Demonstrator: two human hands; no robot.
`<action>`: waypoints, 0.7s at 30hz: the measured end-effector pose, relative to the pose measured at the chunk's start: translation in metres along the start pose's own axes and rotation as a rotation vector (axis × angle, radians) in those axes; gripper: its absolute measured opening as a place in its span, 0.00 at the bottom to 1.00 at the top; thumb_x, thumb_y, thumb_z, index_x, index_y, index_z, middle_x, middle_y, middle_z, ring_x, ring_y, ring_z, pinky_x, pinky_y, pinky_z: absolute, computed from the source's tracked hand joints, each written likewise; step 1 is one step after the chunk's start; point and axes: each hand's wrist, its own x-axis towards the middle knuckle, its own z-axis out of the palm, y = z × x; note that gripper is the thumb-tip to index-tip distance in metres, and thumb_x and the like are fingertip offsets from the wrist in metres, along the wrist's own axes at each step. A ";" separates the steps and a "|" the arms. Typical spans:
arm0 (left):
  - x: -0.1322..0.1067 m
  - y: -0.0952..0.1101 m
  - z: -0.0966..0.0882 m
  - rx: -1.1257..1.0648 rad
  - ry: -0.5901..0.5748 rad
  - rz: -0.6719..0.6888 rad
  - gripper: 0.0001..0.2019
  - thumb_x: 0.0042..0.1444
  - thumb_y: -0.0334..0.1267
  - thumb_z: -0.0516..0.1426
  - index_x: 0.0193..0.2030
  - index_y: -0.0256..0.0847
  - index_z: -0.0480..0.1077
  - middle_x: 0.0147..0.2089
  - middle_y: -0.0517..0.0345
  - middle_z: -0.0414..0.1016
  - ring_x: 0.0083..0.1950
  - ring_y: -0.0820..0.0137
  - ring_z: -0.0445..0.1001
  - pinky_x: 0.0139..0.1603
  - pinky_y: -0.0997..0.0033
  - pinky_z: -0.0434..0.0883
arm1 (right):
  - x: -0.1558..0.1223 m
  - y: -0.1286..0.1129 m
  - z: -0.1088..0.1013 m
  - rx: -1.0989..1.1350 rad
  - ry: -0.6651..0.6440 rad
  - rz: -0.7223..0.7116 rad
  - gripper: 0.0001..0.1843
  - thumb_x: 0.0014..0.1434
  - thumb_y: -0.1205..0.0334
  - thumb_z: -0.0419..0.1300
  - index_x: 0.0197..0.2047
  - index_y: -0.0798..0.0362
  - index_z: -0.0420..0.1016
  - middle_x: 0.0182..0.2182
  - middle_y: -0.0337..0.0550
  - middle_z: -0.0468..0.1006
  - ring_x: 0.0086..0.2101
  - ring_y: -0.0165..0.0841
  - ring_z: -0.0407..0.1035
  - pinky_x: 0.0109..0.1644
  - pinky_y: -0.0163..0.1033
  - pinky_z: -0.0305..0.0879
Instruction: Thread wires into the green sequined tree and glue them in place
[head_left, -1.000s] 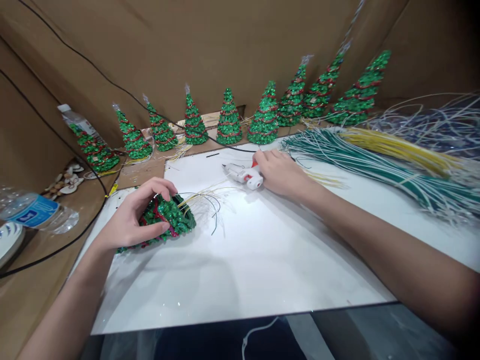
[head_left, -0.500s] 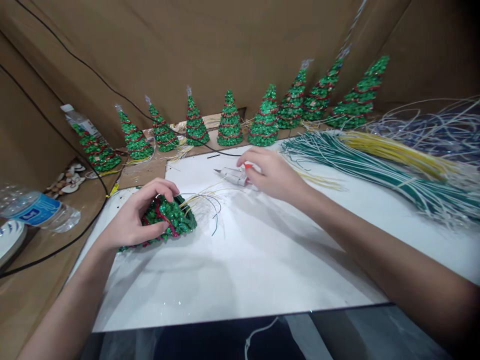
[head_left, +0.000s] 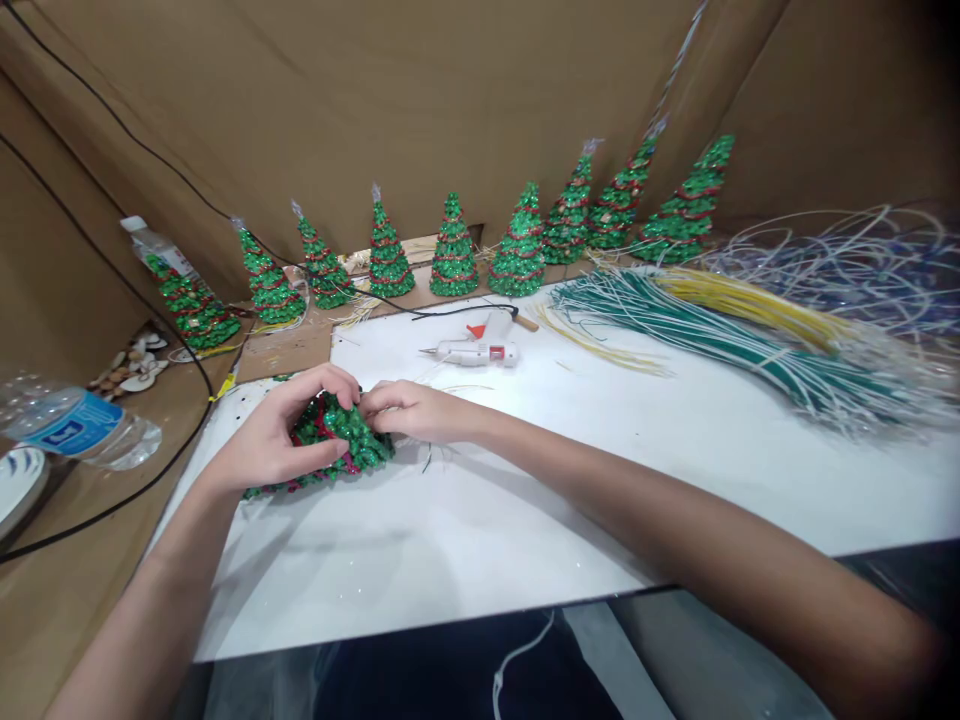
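Observation:
A miniature Christmas tree [head_left: 367,447], green and glittery with red garland, lies on its side on the white board. My left hand [head_left: 289,430] is closed around it, thumb in front and fingers over the top. At its base end, my right hand [head_left: 412,410] has its fingers pressed together against the tree; what they pinch is hidden. A few thin wires [head_left: 427,458] stick out just below that hand. Behind it a white glue gun [head_left: 472,352] with an orange trigger lies on its side, apart from both hands.
Several finished-looking trees [head_left: 454,250] stand in a row along the back. Bundles of green-and-white wire [head_left: 720,335] and yellow wire [head_left: 757,300] lie to the right. A plastic bottle [head_left: 90,425] lies at the left. Black cable [head_left: 172,455] crosses the left side.
My right hand has left the glue gun, which now lies free on the board, and moved left to the tree's base. My left hand still holds the tree.

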 end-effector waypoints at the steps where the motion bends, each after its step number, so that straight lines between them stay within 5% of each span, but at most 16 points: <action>1: 0.000 0.001 -0.001 0.012 -0.008 0.001 0.12 0.55 0.29 0.60 0.44 0.43 0.64 0.46 0.54 0.67 0.49 0.66 0.68 0.50 0.68 0.66 | -0.001 -0.001 0.000 0.002 -0.008 -0.003 0.08 0.51 0.74 0.53 0.29 0.56 0.72 0.28 0.35 0.70 0.34 0.28 0.64 0.42 0.35 0.59; 7: 0.001 0.004 -0.004 0.056 -0.041 -0.014 0.12 0.54 0.29 0.60 0.42 0.43 0.64 0.46 0.55 0.67 0.47 0.68 0.68 0.49 0.69 0.66 | -0.008 -0.004 0.002 -0.003 0.017 -0.012 0.05 0.52 0.68 0.54 0.25 0.54 0.66 0.24 0.35 0.64 0.32 0.29 0.60 0.40 0.36 0.56; 21: 0.003 0.003 -0.001 0.036 -0.042 -0.004 0.08 0.56 0.30 0.59 0.42 0.42 0.64 0.46 0.54 0.66 0.48 0.67 0.67 0.48 0.70 0.66 | -0.008 0.003 0.031 0.122 0.318 0.039 0.08 0.50 0.69 0.52 0.21 0.53 0.63 0.19 0.31 0.60 0.26 0.26 0.56 0.35 0.34 0.53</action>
